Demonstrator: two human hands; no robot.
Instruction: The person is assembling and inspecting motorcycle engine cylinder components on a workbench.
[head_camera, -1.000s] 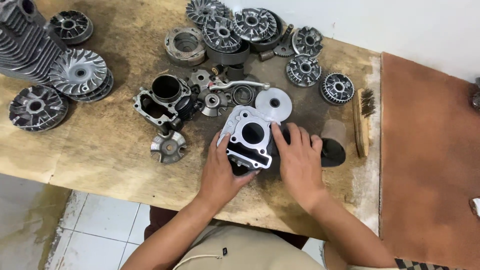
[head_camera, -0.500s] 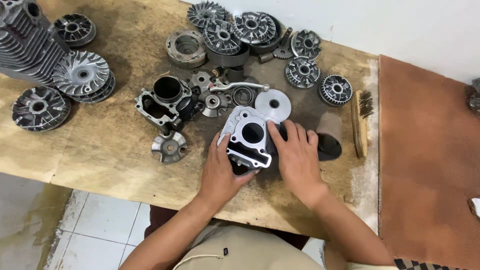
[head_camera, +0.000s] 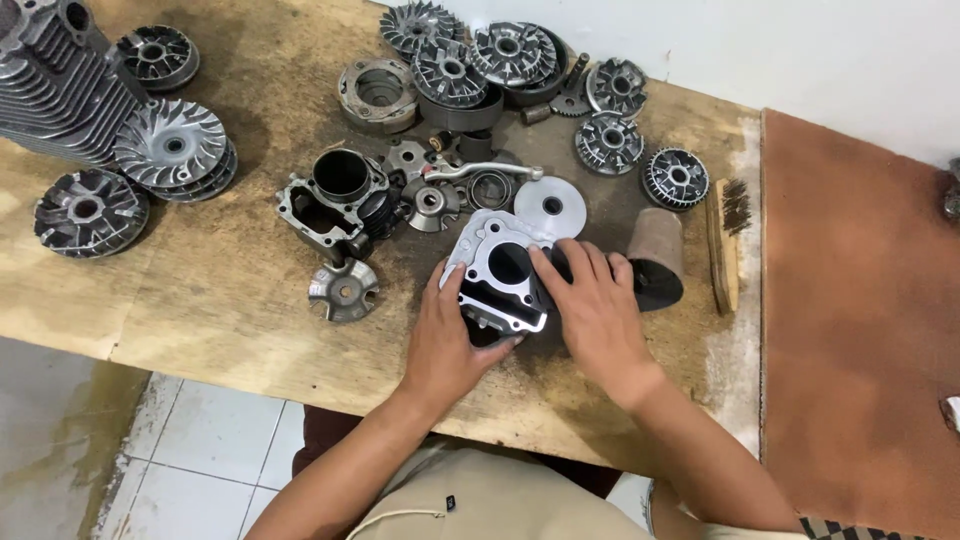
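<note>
Both hands — left hand (head_camera: 450, 335), right hand (head_camera: 598, 312) — clasp one cylinder block (head_camera: 500, 275), lower half hidden; second cylinder (head_camera: 335, 205) at ten o'clock.

Taking the silver, square-flanged cylinder block (head_camera: 497, 275) with the round bore as the landmark: bare wooden tabletop (head_camera: 230, 310) lies open toward its near-left, crossed only by a small grey three-lobed metal plate (head_camera: 344, 290). Directly left, a dark cast engine cylinder (head_camera: 335, 205) blocks the way. Behind the block, a grey flat metal disc (head_camera: 551, 206) touches it and a bent chrome lever (head_camera: 480, 171) lies among crowded small parts. To its right, a brown sandpaper roll (head_camera: 655, 255) stands close, then a wooden wire brush (head_camera: 724, 240). Beyond that, the brown mat (head_camera: 860, 320) offers passage.
</note>
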